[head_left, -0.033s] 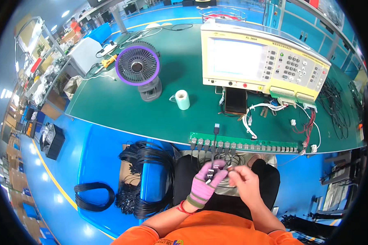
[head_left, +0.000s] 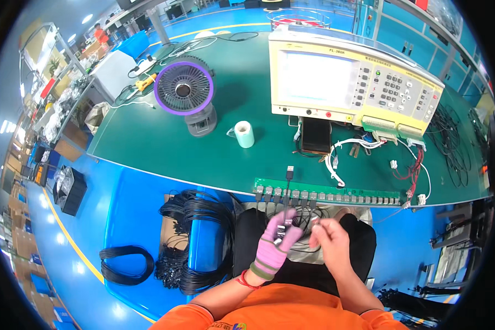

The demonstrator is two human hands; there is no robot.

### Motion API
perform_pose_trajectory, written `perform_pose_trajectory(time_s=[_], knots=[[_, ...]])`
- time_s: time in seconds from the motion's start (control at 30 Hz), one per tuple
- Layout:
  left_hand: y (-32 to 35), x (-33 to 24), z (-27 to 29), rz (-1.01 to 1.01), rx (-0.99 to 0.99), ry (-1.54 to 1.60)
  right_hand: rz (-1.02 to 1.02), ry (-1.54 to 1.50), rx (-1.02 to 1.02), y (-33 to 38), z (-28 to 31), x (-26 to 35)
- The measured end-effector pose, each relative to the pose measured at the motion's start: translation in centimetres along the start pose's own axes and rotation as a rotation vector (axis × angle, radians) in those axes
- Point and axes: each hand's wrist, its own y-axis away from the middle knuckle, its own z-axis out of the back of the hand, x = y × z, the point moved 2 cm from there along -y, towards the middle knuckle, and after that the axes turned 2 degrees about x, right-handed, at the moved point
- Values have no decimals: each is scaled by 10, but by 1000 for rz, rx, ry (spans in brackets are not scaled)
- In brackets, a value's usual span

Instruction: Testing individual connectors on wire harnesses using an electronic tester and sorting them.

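My left hand [head_left: 274, 245], in a pink striped glove, is closed around black USB cable ends with metal plugs [head_left: 281, 230]. From its fingers a black cable with a USB plug [head_left: 290, 175] reaches up over the table edge. To the right, my bare right hand [head_left: 331, 242] has its thumb and fingers pinched together. A small pale tip shows at them, too small to name. Just beyond both hands, a long green circuit board [head_left: 357, 194] with a row of metal sockets lies along the table's front edge. Several black plugs [head_left: 296, 201] sit at its left sockets.
A yellow-framed tester [head_left: 319, 77] stands at the back right, with a dark phone-like device [head_left: 316, 136] before it. A purple-rimmed fan [head_left: 184, 89] and a roll of pale tape [head_left: 245, 135] stand left of it. Bundled black cables [head_left: 209, 212] rest on a blue surface at my left.
My right hand has shifted slightly, its fingertips a little higher and farther from my left hand. My left hand has tilted a bit to the left, keeping hold of the cable ends.
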Motion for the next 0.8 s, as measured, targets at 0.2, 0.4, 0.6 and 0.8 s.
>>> perform_pose_trajectory(time_s=[0.2, 0.4, 0.6, 0.8], knots=[[-4, 10, 13, -690, -216, -696, 28, -195, -105, -28, -1, -12], [11, 1, 11, 15, -234, 158, -23, -184, -111, -38, -1, -16], [17, 6, 7, -21, -189, 105, 8, -170, -100, -31, -1, -17], [23, 6, 8, -20, -143, 83, -3, -204, -105, -35, -4, -18]])
